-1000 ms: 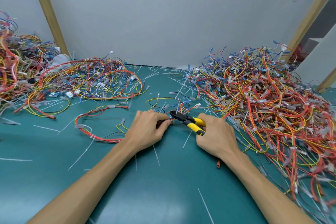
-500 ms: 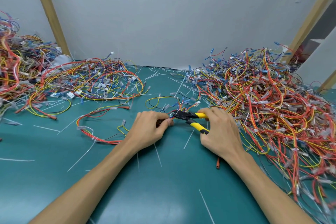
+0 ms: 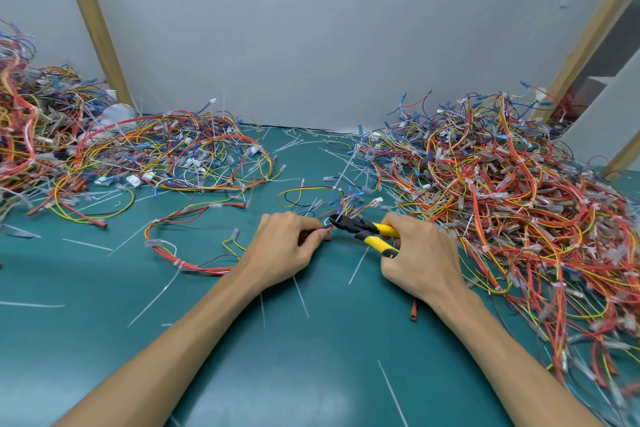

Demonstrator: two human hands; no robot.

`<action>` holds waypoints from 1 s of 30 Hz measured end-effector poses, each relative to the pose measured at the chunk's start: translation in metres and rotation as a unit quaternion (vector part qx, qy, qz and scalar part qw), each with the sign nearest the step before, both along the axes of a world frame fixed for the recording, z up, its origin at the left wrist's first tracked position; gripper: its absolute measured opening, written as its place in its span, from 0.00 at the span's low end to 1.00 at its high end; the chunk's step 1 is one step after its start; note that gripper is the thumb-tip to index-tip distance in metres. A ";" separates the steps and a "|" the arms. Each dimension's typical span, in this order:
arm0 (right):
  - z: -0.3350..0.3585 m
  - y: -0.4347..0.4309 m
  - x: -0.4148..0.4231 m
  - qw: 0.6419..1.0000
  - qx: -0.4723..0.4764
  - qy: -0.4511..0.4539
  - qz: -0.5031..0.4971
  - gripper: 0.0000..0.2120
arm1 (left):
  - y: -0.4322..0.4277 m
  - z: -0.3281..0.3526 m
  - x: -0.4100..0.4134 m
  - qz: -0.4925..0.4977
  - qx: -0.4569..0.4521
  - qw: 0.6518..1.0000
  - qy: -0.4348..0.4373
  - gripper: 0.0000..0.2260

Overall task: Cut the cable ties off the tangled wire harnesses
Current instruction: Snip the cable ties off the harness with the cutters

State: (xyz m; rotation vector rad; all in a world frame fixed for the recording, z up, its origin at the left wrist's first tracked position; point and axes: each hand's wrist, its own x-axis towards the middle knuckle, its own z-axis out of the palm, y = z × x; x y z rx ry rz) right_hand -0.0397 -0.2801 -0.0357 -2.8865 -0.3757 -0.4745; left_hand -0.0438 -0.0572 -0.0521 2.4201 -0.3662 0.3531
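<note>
A: Where was the harness (image 3: pixel 341 205)?
B: Mid-mat (image 3: pixel 311 364), between the two hands. The left hand (image 3: pixel 287 250) was curled, pinching the bundle just left of the cutter (image 3: pixel 360 229) head. The loose ends fanned out beyond the head, and the rest looped away left across the mat.

A: What changed over the last second?
B: The right hand (image 3: pixel 422 260), wrapped round the yellow handles, had risen and swung them from a diagonal to nearly level. The handles had also spread, so the jaws were presumably open at the bundle. A white loop showed at the black head. It was probably the tie, but too small to confirm.

A: Meaning?
B: Judged: the tool was set for a bite and the tie was not yet cut. Most of the job remained, going by the right pile (image 3: pixel 502 201), which was banded with white ties.

A: Materials?
B: The wires were thin and limp, with glossy red, yellow, blue and some black insulation. Their ends carried clear sleeved terminals and small white plugs. Cut ties (image 3: pixel 301 298) lay as stiff, straight white slivers on the matte green mat. The left pile (image 3: pixel 173 156) was flatter and looser. A short orange tube stub (image 3: pixel 413 312) lay near the right wrist.
</note>
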 end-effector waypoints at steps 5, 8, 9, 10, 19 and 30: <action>-0.001 -0.002 0.001 1.000 -0.007 0.003 0.003 0.09 | 0.000 0.002 -0.002 0.000 0.006 1.000 -0.008 0.10; -0.001 -0.001 0.001 1.000 -0.015 -0.001 0.002 0.08 | 0.000 0.002 -0.002 -0.002 0.007 1.000 -0.009 0.10; -0.002 -0.001 0.001 1.000 -0.019 -0.005 0.005 0.09 | 0.000 0.002 -0.002 -0.003 0.009 1.000 -0.009 0.10; -0.002 0.000 0.001 1.000 -0.023 -0.009 0.010 0.10 | 0.000 0.003 -0.002 -0.002 0.011 1.000 -0.008 0.11; -0.003 -0.001 0.000 1.000 -0.017 -0.012 0.007 0.09 | 0.000 0.004 -0.003 -0.004 0.009 1.000 -0.005 0.11; -0.004 -0.003 0.003 0.999 -0.012 -0.038 0.029 0.14 | 0.001 0.003 -0.002 -0.005 0.008 1.000 -0.006 0.10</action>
